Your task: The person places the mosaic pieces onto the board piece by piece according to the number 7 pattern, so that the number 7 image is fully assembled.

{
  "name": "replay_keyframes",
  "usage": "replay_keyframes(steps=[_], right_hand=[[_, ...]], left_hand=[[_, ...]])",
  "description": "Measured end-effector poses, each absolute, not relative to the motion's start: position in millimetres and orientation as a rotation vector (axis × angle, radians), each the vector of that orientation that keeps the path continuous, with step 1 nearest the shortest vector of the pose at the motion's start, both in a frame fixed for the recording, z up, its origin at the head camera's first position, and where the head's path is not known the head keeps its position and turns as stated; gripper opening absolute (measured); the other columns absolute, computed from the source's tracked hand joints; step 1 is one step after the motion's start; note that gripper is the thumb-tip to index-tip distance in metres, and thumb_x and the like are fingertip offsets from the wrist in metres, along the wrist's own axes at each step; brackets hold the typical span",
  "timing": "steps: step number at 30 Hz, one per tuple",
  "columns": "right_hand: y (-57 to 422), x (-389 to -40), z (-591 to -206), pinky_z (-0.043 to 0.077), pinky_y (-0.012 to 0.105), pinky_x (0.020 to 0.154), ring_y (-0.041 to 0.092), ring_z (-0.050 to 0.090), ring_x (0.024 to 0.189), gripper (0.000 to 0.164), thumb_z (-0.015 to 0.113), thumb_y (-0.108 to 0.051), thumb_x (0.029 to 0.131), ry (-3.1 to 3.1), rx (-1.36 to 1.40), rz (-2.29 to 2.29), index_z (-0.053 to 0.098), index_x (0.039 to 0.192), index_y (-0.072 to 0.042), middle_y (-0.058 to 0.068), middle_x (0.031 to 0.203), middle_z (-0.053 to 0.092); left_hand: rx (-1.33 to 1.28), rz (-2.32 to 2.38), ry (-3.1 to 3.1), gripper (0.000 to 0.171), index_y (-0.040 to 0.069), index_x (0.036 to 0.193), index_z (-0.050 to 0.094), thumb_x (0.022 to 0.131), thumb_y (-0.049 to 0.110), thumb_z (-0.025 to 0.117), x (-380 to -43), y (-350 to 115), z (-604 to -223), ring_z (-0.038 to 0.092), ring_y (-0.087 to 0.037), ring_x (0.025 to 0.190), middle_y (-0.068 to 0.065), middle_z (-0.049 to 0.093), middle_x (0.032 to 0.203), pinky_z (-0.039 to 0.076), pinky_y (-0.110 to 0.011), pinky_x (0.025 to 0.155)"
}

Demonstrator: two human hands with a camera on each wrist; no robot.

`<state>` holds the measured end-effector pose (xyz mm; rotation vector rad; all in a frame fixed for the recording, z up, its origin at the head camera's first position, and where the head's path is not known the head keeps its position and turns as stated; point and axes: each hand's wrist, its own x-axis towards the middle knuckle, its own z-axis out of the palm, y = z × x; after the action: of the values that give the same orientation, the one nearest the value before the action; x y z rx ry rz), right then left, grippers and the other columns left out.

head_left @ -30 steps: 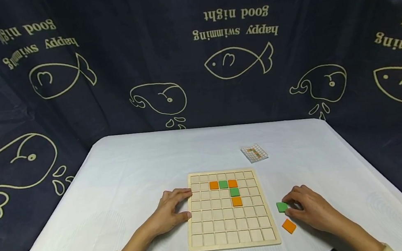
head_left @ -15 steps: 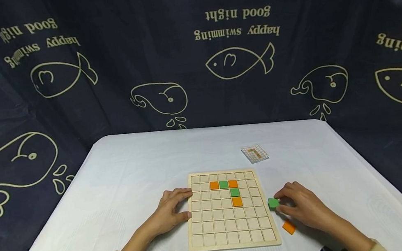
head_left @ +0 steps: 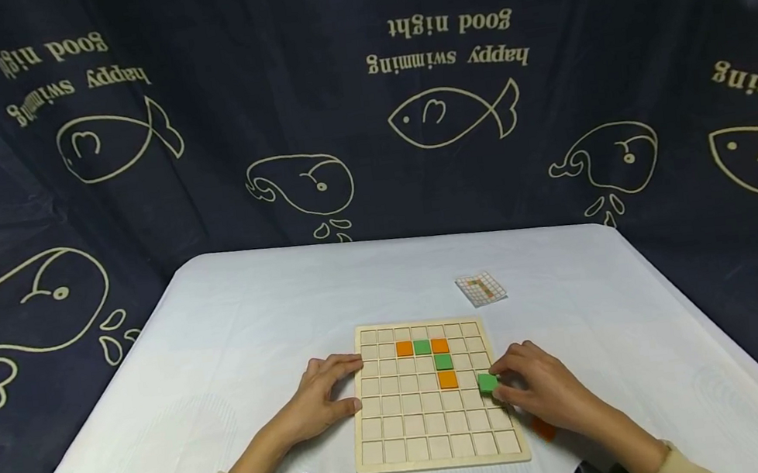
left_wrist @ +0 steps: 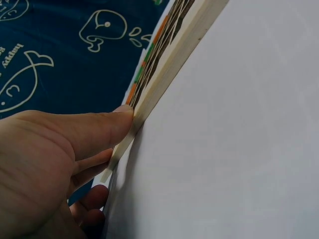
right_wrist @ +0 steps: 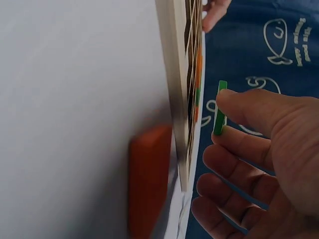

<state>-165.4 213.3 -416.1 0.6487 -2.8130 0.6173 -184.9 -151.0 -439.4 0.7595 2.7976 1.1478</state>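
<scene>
A wooden grid board (head_left: 415, 426) lies on the table, holding several orange and green square tiles in its upper cells. At the board's left edge rests my left hand (head_left: 320, 398), its thumb and forefinger spread apart and touching the frame. The left wrist view shows the thumb (left_wrist: 102, 130) against the board's side. My right hand (head_left: 549, 389) pinches a green square tile (head_left: 488, 384) between thumb and fingertips, above the board's right side. In the right wrist view that green tile (right_wrist: 220, 108) is held edge-on, the other fingers loosely curled.
An orange square tile (head_left: 544, 428) lies on the table right of the board, partly hidden by the right hand. Behind the board is a small card (head_left: 481, 289) with a printed grid pattern. A dark curtain (head_left: 308, 104) hangs beyond the white table (head_left: 287, 294).
My right hand has carried the green tile leftward from the table beside the board to over the board's right side. The left hand has stayed at the board's left edge.
</scene>
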Motion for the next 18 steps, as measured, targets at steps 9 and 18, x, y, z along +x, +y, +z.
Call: replay_keyframes(steps=[9, 18], right_hand=[[199.9, -166.7, -419.2, 0.041, 0.021, 0.065, 0.001, 0.041, 0.077, 0.019, 0.077, -0.025, 0.077, -2.797, 0.740, 0.610, 0.070, 0.094, -0.020, -0.014, 0.087, 0.058], [185.4, -164.1, -418.4, 0.043, 0.023, 0.070, 0.000, 0.042, 0.080, 0.018, 0.076, -0.027, 0.077, -2.797, 0.768, 0.567, 0.070, 0.092, -0.020, -0.015, 0.090, 0.059]], left_hand=[[0.755, 1.147, 2.792, 0.057, 0.011, 0.134, 0.053, 0.081, 0.023, 0.072, -185.3, -151.1, -439.7, 0.034, -0.015, 0.108, 0.001, 0.046, 0.143, 0.028, -0.036, 0.090], [0.758, 1.157, 2.787, 0.057, 0.011, 0.134, 0.053, 0.081, 0.021, 0.072, -184.9, -151.1, -439.3, 0.034, -0.015, 0.107, 0.000, 0.047, 0.143, 0.028, -0.036, 0.090]])
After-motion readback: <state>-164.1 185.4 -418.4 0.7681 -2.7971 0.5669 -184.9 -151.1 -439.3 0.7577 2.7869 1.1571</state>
